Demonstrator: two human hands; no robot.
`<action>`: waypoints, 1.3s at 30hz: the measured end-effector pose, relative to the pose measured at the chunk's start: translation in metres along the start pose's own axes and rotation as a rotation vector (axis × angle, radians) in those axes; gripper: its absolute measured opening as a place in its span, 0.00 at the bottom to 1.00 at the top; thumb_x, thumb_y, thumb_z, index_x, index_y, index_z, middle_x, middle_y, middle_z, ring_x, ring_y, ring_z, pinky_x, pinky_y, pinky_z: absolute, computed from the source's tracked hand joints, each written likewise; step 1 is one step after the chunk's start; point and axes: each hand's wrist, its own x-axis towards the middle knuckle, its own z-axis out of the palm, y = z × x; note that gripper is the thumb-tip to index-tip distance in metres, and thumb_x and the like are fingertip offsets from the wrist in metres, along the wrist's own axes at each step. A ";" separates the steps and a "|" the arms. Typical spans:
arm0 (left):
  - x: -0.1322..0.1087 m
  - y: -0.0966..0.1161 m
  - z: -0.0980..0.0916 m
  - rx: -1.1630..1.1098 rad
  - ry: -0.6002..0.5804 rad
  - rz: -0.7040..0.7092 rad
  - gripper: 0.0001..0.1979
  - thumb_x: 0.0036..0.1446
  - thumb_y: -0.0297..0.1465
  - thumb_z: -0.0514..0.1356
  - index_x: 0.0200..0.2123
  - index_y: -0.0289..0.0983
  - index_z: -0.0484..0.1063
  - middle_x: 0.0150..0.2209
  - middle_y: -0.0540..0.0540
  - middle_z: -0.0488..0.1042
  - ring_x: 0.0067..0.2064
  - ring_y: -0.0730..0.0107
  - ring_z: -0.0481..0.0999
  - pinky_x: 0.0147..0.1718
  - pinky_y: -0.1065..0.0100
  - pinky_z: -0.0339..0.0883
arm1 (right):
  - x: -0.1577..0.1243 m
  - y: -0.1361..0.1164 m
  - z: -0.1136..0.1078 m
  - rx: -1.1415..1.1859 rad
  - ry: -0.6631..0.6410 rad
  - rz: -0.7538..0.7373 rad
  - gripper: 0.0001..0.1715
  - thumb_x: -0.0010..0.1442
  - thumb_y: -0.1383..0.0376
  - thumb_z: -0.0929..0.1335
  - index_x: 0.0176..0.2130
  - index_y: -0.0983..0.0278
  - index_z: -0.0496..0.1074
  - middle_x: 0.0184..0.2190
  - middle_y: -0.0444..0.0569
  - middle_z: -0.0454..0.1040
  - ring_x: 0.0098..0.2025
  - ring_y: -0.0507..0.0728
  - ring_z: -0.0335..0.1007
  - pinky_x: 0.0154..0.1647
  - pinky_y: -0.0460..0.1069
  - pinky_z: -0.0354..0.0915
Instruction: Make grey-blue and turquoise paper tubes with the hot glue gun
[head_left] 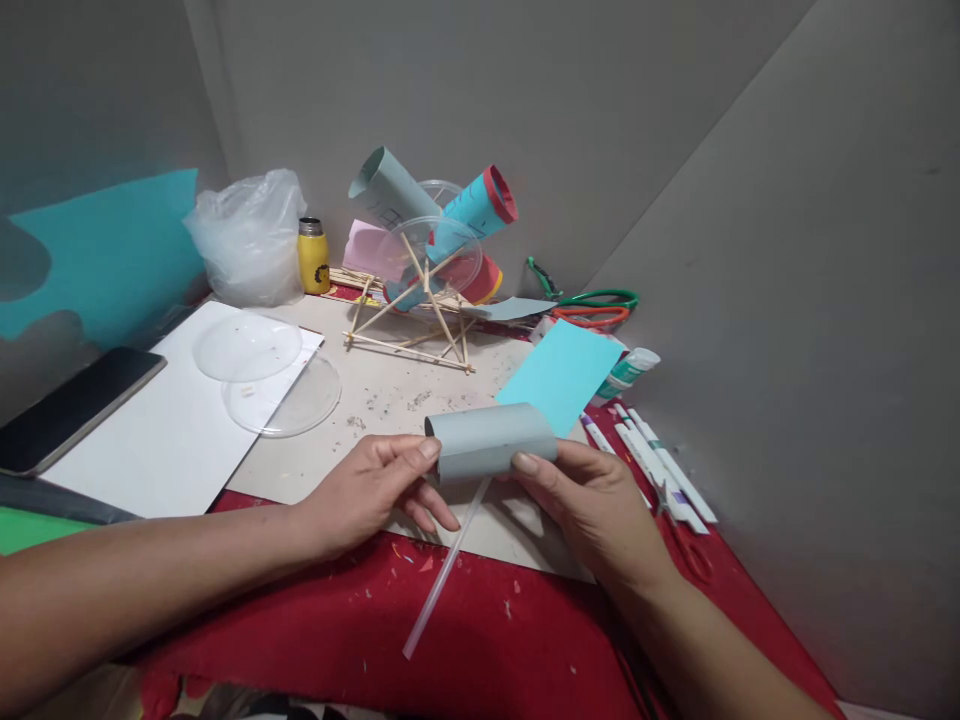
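Note:
A grey-blue paper tube (pixel 487 440) lies sideways between my two hands, just above the work board. My left hand (pixel 382 485) pinches its left rim between thumb and forefinger, the other fingers loose below. Around the right end curl the fingers of my right hand (pixel 600 505), its thumb pressing on the front near the paper's seam. Below the tube a translucent stick (pixel 448 570), like a glue stick or straw, slants down over the board's front edge. Behind, a stick frame (pixel 409 350) carries clear plastic discs (pixel 457 240) and paper tubes, one blue with red rim (pixel 476 210).
Light blue paper (pixel 562 370) lies right of the frame, near scissors (pixel 592 308) and a small tub (pixel 634 368). Markers (pixel 660 465) line the right. Clear lids (pixel 247 348), white paper (pixel 165 440), a phone (pixel 82 405), a plastic bag (pixel 251 235) and a yellow bottle (pixel 313 258) stand left.

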 end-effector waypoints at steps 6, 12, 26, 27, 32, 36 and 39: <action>-0.003 -0.003 0.001 0.051 0.039 0.028 0.10 0.55 0.36 0.65 0.35 0.34 0.76 0.26 0.47 0.78 0.26 0.76 0.75 0.29 0.75 0.67 | -0.002 0.000 0.000 0.005 -0.008 0.000 0.11 0.51 0.57 0.76 0.33 0.61 0.82 0.30 0.47 0.81 0.31 0.54 0.73 0.35 0.48 0.69; -0.003 -0.003 0.001 0.128 0.130 0.040 0.15 0.56 0.40 0.62 0.25 0.35 0.73 0.22 0.48 0.77 0.23 0.76 0.72 0.27 0.74 0.66 | -0.004 -0.006 0.003 -0.132 -0.024 -0.038 0.13 0.51 0.54 0.75 0.31 0.61 0.82 0.28 0.46 0.79 0.30 0.55 0.72 0.34 0.49 0.69; 0.001 -0.002 0.002 0.067 0.154 -0.013 0.15 0.56 0.41 0.62 0.26 0.35 0.71 0.18 0.49 0.75 0.19 0.77 0.71 0.24 0.75 0.65 | -0.006 -0.007 0.008 -0.113 -0.038 -0.027 0.12 0.50 0.54 0.75 0.28 0.60 0.81 0.27 0.44 0.78 0.29 0.54 0.70 0.35 0.48 0.69; 0.002 -0.002 0.002 0.021 0.132 -0.037 0.15 0.55 0.42 0.63 0.29 0.35 0.72 0.18 0.49 0.76 0.20 0.76 0.73 0.23 0.75 0.66 | -0.007 -0.008 0.009 -0.132 -0.039 -0.037 0.12 0.51 0.54 0.75 0.28 0.61 0.81 0.26 0.44 0.78 0.29 0.54 0.70 0.34 0.48 0.69; 0.002 -0.003 0.004 -0.088 0.078 -0.108 0.19 0.51 0.40 0.67 0.43 0.34 0.75 0.20 0.48 0.77 0.21 0.74 0.76 0.21 0.77 0.67 | -0.011 -0.014 0.014 -0.221 -0.042 -0.094 0.13 0.52 0.55 0.73 0.27 0.62 0.80 0.26 0.46 0.78 0.28 0.55 0.71 0.32 0.49 0.69; 0.001 -0.004 0.006 -0.078 0.067 -0.084 0.19 0.53 0.40 0.66 0.45 0.34 0.76 0.19 0.48 0.77 0.20 0.74 0.76 0.20 0.78 0.66 | -0.014 -0.017 0.018 -0.193 -0.045 -0.113 0.10 0.51 0.58 0.74 0.31 0.61 0.81 0.29 0.46 0.80 0.30 0.56 0.74 0.33 0.49 0.70; -0.001 -0.005 0.007 -0.021 0.066 -0.059 0.18 0.55 0.39 0.65 0.45 0.35 0.77 0.15 0.51 0.73 0.17 0.75 0.73 0.18 0.78 0.65 | -0.017 -0.017 0.021 -0.156 -0.043 -0.083 0.10 0.52 0.57 0.74 0.30 0.62 0.81 0.28 0.46 0.80 0.29 0.56 0.73 0.32 0.48 0.71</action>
